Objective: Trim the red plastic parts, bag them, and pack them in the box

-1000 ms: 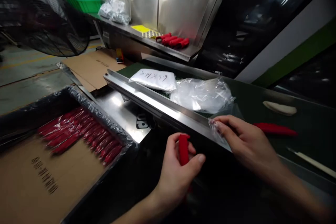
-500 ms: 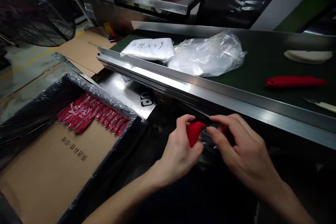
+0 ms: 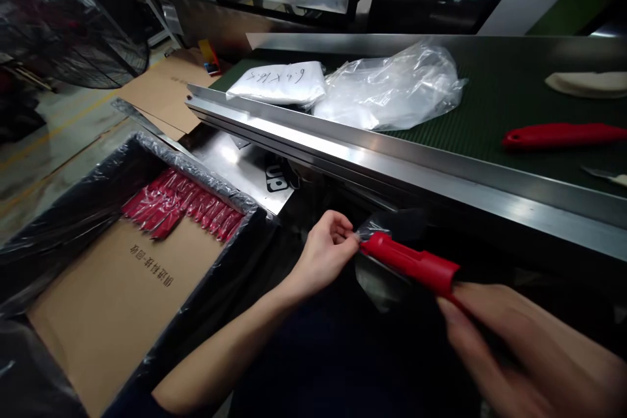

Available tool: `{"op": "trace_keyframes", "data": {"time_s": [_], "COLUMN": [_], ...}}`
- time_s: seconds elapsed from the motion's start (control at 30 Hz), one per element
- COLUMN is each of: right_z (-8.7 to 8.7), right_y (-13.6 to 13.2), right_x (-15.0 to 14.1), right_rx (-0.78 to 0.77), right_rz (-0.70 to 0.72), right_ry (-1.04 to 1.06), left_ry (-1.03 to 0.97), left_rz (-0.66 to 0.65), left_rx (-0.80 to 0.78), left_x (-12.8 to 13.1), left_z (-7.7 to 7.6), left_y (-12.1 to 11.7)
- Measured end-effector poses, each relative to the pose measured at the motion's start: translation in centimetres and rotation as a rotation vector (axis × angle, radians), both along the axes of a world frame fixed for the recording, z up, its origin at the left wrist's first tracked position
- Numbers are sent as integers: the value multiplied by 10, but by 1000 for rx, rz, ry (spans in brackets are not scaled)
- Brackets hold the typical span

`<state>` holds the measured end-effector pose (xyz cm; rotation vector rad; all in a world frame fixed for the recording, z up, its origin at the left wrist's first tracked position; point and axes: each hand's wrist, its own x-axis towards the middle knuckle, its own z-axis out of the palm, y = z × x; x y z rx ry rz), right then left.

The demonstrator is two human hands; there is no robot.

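Below the conveyor's near rail, my right hand [image 3: 519, 339] is closed around the wide end of a long red plastic part [image 3: 411, 261], which looks like a hollow handle shell. Its narrow end points left toward my left hand [image 3: 330, 245]. The fingers of that hand are pinched on the edge of a clear plastic bag [image 3: 385, 287]. Part of the bag hangs below the red part and part shows behind it. The red tip is at the bag's edge by my left fingertips; how far inside it sits, I cannot tell.
A black-lined box [image 3: 235, 199] at left holds several bagged red parts [image 3: 171, 199] on cardboard. On the green conveyor [image 3: 480, 104] lie a bag stack [image 3: 279, 83], loose clear bags [image 3: 392, 88], another red part [image 3: 563, 136], a pale curved piece [image 3: 588, 83] and a blade-like tool [image 3: 605, 175]. A metal rail [image 3: 416, 166] borders it.
The red part has passed from my left hand to my right, which has moved right and lower. My left hand now pinches the bag's edge. The view has shifted slightly.
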<state>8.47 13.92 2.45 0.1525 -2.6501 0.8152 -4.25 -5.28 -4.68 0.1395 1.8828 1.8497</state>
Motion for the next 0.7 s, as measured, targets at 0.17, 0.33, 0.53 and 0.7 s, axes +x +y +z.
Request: {"op": "trace_keyframes", "data": {"time_s": [0.17, 0.33, 0.53, 0.7], "right_z": [-13, -22, -20, -37], "right_y": [-1, 11, 2, -38], "right_x": [-5, -9, -10, -11], "right_rx": [236, 378, 395, -86], "right_rz": [131, 438, 467, -233], "right_ry": [-32, 109, 152, 105], "left_ry": [-42, -24, 132, 265], "left_rz": [-3, 37, 41, 123], "left_rx": [59, 69, 1, -9], "left_x": [7, 12, 23, 35], "left_z": [7, 10, 11, 8], "left_y": [0, -4, -9, -2]}}
